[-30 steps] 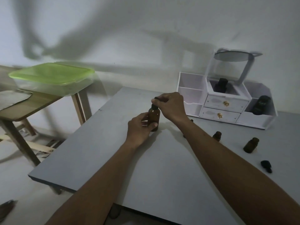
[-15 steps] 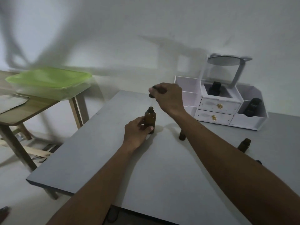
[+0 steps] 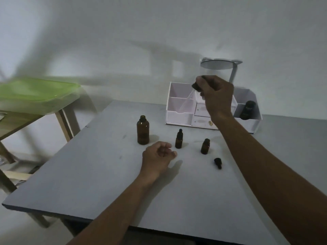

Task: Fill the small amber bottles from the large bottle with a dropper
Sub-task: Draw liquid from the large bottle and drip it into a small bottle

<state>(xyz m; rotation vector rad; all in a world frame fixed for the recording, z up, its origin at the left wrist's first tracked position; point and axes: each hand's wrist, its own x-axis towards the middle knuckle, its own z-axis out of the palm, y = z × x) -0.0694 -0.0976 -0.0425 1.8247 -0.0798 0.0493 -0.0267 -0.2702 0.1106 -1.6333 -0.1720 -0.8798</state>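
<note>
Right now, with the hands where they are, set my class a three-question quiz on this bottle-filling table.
1. True or false: the tall amber glass bottle on the grey table has its neck open.
2. Which hand holds the black dropper cap?
A. the left hand
B. the right hand
C. neither
3. Fill in: the loose small black cap lies nearest the ____ small amber bottle.

Key
1. True: nothing sits on its neck.
2. B. It is raised in front of the white plastic drawer organiser; the left hand is empty.
3. Uncapped: the small amber bottle without a cap; the small amber bottle with a dropper top stands further off.
</note>
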